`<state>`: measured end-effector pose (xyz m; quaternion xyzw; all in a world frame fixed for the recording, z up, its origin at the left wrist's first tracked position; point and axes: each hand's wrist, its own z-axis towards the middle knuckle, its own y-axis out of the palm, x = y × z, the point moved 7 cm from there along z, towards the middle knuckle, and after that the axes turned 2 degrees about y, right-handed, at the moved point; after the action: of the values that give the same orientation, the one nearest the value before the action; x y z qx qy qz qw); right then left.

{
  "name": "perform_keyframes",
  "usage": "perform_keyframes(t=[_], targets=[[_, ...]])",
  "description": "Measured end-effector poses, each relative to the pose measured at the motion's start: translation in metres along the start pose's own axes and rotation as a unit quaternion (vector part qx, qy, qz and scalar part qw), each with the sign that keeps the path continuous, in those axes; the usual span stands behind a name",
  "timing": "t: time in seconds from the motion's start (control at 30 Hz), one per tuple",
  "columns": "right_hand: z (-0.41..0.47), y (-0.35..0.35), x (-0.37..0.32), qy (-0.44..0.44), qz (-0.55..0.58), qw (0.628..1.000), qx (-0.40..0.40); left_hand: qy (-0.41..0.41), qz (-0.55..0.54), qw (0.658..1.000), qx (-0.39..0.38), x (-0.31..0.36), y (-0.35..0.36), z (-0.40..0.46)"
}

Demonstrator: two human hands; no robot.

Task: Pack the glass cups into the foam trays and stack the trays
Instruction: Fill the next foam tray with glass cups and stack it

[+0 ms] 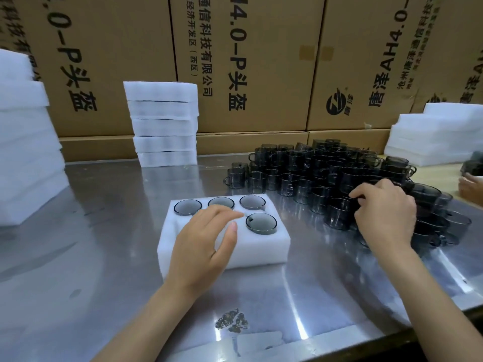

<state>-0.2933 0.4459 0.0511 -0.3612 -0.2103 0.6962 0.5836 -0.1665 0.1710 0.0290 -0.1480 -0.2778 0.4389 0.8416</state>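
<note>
Brown printed cardboard cartons (261, 64) wall off the far side of a shiny steel table (104, 244). At the table's middle lies the white rectangular foam tray (261, 252), long side facing the person, with four smoky grey glass cups seated (260, 222) in its round pockets: three along the far row and one at the right of the near row, each sunk to its rim so the foam cushions it. The left hand (206, 246) rests over the tray's near-left part, fingers relaxed and nearly straight and holding nothing, probably to steady the light tray; whatever pockets lie under it are hidden. To the right, the right hand (384, 210) reaches into the loose heap of dark handled glass cups (313, 168), fingers curled among them, likely picking the next one, though I cannot tell whether any cup is actually gripped. Beyond the tray stands a stack of white foam trays (164, 124) at the far left-centre. More white foam piles sit at the far left (23, 142) and far right (433, 137). Another person's hand (470, 185) shows at the right edge.
</note>
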Motion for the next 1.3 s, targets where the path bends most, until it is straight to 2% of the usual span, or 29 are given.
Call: perform_keyframes(t=[0.1, 0.23, 0.3, 0.37, 0.47, 0.63, 0.73, 0.97, 1.13, 1.2, 1.3], targets=[[-0.019, -0.024, -0.042, -0.12, 0.119, 0.985, 0.032, -0.027, -0.056, 0.997, 0.055, -0.004, -0.011, 0.002], [-0.05, -0.043, -0.11, -0.259, 0.317, 0.911, -0.043, -0.055, -0.071, 0.99, 0.108, -0.015, -0.027, 0.003], [-0.063, -0.045, -0.139, -0.306, 0.378, 0.87, -0.08, -0.065, -0.065, 0.992, 0.081, -0.021, -0.028, 0.001], [-0.071, -0.04, -0.16, -0.339, 0.407, 0.841, -0.115, -0.06, -0.037, 0.997, 0.023, -0.022, -0.023, -0.002], [-0.081, -0.022, -0.177, -0.365, 0.414, 0.818, -0.163, -0.049, 0.004, 0.998, -0.027, -0.022, -0.017, -0.007], [-0.084, 0.0, -0.177, -0.333, 0.448, 0.802, -0.212, -0.053, 0.032, 0.998, -0.022, -0.024, -0.017, -0.003], [-0.086, 0.008, -0.177, -0.341, 0.431, 0.803, -0.228, -0.061, 0.04, 0.997, -0.019, -0.027, -0.016, -0.004], [-0.087, 0.025, -0.172, -0.273, 0.435, 0.806, -0.295, -0.087, 0.041, 0.995, 0.001, -0.028, -0.016, -0.005], [-0.085, 0.023, -0.176, -0.271, 0.423, 0.797, -0.334, -0.125, 0.043, 0.991, 0.004, -0.029, -0.017, -0.007], [-0.085, 0.023, -0.176, -0.275, 0.411, 0.801, -0.336, -0.137, 0.046, 0.989, -0.002, -0.029, -0.018, -0.008], [-0.087, 0.019, -0.173, -0.278, 0.42, 0.817, -0.28, -0.142, 0.046, 0.989, -0.009, -0.029, -0.019, -0.007]])
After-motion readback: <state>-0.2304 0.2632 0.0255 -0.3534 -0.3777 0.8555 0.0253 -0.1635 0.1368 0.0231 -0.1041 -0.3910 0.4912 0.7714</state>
